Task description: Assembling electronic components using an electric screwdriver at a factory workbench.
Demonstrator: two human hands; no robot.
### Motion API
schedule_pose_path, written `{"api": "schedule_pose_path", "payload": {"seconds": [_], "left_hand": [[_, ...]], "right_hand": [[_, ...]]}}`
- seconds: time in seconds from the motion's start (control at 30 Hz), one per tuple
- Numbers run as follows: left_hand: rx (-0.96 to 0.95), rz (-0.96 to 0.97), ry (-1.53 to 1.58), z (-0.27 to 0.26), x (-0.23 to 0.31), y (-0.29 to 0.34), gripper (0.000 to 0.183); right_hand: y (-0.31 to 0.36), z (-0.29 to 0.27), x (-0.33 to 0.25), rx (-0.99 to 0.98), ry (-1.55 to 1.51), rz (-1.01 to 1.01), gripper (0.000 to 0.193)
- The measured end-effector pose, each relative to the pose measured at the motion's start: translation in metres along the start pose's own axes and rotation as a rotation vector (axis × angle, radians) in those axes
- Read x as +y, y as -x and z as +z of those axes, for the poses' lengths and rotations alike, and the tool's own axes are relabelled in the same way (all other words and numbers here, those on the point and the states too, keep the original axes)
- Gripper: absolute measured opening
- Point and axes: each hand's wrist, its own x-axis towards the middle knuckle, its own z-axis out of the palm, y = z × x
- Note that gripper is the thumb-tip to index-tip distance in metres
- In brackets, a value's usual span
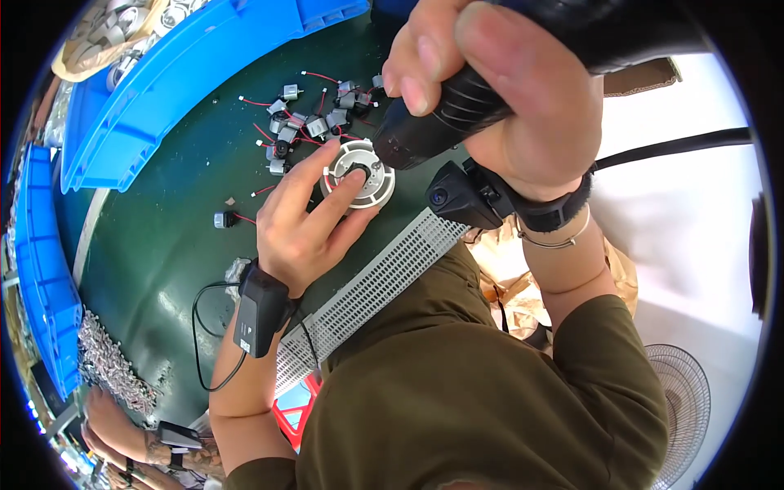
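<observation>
A white round plastic housing (381,193) rests on the green work surface, with ring-shaped walls and a dark part at its middle. My left hand (296,222) grips it, one finger pressing at the centre and others around the rim. My right hand (543,102) is wrapped round a thick black power screwdriver (445,122). The tool's nose points down at the housing's right side; its tip is hidden, so I cannot tell whether it touches a screw. Just beyond the housing lie several small silver motors (317,126) with red wires, and a single motor (223,220) sits to the left.
Blue plastic bins (192,69) border the far and left sides. A heap of small metal parts (114,363) lies at lower left, near a co-worker's hand (114,425). A white perforated strip (384,273) runs along the near edge. A fan (678,408) stands at lower right.
</observation>
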Motion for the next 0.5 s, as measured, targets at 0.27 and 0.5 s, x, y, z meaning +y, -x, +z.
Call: {"api": "schedule_pose_path", "payload": {"seconds": [0.27,0.5], "left_hand": [[0.018,-0.003,0.003,0.001,-0.003,0.004,0.036],[0.005,0.001,0.022,0.001,-0.003,0.004,0.038]], "right_hand": [[0.008,0.011,0.004,0.079,0.054,0.083,0.056],[0.014,-0.002,0.014,0.014,-0.113,0.181,0.047]]}}
